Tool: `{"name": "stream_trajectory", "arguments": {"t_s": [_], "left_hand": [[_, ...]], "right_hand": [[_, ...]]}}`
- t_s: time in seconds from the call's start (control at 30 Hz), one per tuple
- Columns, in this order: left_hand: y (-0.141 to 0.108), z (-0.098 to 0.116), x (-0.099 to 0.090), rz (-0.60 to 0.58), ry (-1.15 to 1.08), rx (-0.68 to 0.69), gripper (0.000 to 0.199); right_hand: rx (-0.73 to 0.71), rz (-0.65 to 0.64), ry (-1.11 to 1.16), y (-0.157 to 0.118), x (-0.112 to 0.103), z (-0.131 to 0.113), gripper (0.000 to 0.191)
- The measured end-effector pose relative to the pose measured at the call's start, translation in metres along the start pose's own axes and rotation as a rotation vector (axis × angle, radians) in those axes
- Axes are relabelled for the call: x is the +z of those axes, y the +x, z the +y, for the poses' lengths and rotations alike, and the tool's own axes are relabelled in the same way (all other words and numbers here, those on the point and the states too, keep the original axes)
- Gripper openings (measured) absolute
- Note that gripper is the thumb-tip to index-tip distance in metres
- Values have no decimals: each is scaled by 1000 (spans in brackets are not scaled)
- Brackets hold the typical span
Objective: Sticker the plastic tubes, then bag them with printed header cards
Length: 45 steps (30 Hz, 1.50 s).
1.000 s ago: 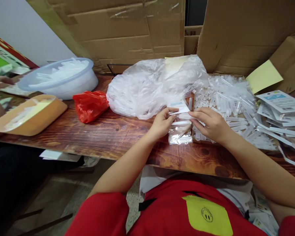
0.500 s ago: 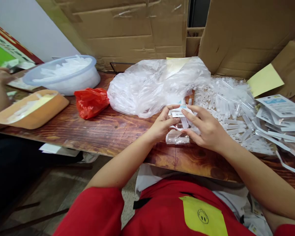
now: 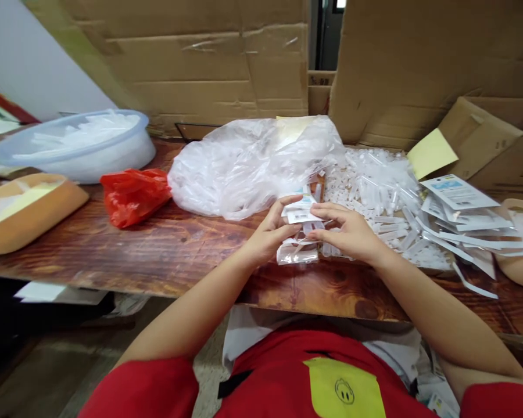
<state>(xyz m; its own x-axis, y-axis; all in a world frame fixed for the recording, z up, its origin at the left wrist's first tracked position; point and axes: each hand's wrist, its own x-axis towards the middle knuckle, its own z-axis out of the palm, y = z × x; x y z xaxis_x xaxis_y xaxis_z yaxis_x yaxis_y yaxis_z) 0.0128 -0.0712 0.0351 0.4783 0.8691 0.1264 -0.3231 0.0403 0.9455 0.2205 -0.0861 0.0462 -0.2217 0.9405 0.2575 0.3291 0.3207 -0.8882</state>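
Observation:
Between my two hands, over the wooden table, is a small white printed card [image 3: 300, 212] with a clear piece under it. My left hand [image 3: 268, 233] grips the card's left side between thumb and fingers. My right hand [image 3: 349, 232] pinches its right side, the thumb lower down at the clear piece. Just below lies a clear plastic packet [image 3: 297, 253] on the table. Right of my right hand are many small translucent plastic tubes [image 3: 386, 183] and tiny white parts, spread in a pile.
A crumpled clear bag [image 3: 239, 168] lies behind my hands. Leftward are a red bag [image 3: 133, 197], an orange tray [image 3: 47, 215] and a blue basin [image 3: 108, 159]. Printed cards [image 3: 459, 191] are stacked at the right. Cardboard [image 3: 192, 64] stands behind the wooden table [image 3: 165, 249].
The view has turned to the right, so a container at the right edge now shows and the person's arm at the left is out of sight. The card faces up more fully between my hands.

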Motion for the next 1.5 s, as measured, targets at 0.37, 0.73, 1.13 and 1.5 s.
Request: {"name": "stream_trajectory", "arguments": {"t_s": [0.37,0.73,1.13,1.5], "left_hand": [[-3,4,-9,-125,301,28,77],[21,-3,-39,229,1253,246,32],[29,-13,-48,234,1433,20,57],[26,-6,-57,197,1390,74,49]], "right_hand": [[-235,294,25,9,-24,-13,10],[-21,596,-835,-14,-245,23,10],[330,96,-1226,12,-242,6,30],[484,49,-1146,59,-129,50,39]]}}
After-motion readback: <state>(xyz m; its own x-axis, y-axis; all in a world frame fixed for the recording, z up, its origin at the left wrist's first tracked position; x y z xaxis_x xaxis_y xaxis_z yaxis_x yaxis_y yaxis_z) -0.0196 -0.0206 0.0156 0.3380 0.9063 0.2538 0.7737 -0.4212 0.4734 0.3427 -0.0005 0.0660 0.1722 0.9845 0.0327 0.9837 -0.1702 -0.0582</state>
